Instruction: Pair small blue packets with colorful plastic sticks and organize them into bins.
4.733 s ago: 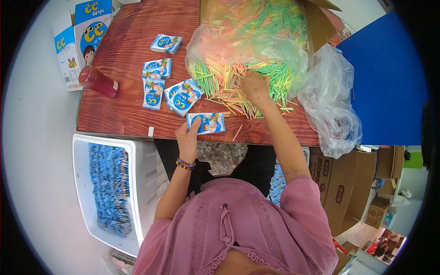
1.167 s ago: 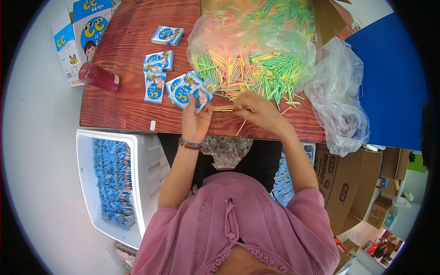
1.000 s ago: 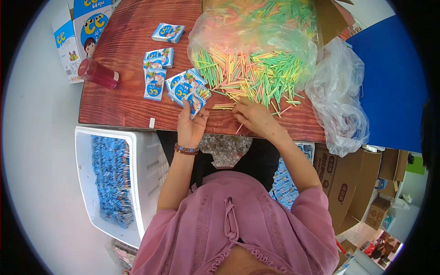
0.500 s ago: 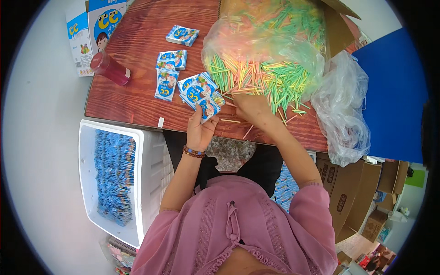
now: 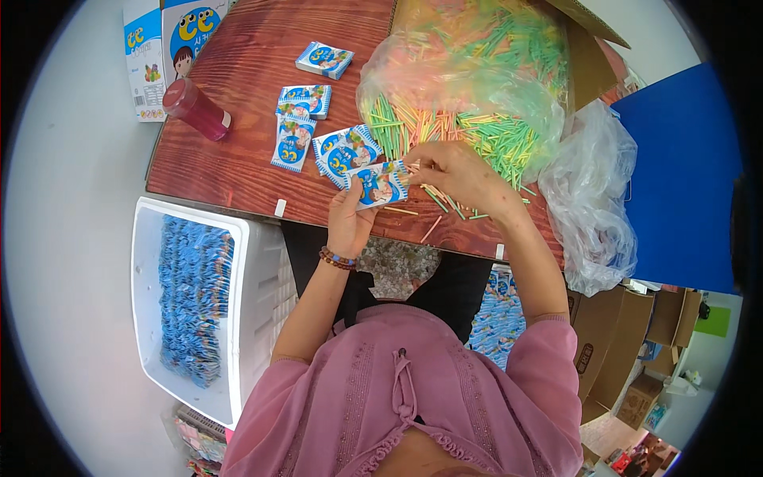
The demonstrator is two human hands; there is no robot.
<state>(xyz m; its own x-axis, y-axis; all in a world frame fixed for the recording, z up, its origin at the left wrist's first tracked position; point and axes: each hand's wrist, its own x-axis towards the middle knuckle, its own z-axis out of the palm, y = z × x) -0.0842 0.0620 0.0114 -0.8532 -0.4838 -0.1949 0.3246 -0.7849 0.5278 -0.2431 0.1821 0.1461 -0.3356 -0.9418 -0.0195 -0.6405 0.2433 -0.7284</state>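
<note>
My left hand (image 5: 348, 226) grips the lower left end of a small blue-and-white packet (image 5: 385, 186), thumb on its face. At the packet's right end is my right hand (image 5: 459, 176), thumb and fingertips pinched together. What lies between those fingertips, if anything, is too small to make out. Just beyond the held packet, more packets of the same kind (image 5: 332, 153) lie overlapping on the table. Behind my right hand, thin pink, yellow and green candy sticks (image 5: 501, 143) spill from a clear plastic bag (image 5: 445, 79).
Further packets (image 5: 294, 143) and a pink-lidded jar (image 5: 195, 110) stand left on the red wooden table (image 5: 238, 171). A white foam box (image 5: 238, 318) of packets sits below left. Crumpled plastic (image 5: 592, 199) and a blue panel (image 5: 675, 175) flank the right edge.
My right hand has drawn back from the stick pile to the held packet's end. My left hand has turned the packet flatter and moved it slightly right. Some sticks now lie nearer the table edge.
</note>
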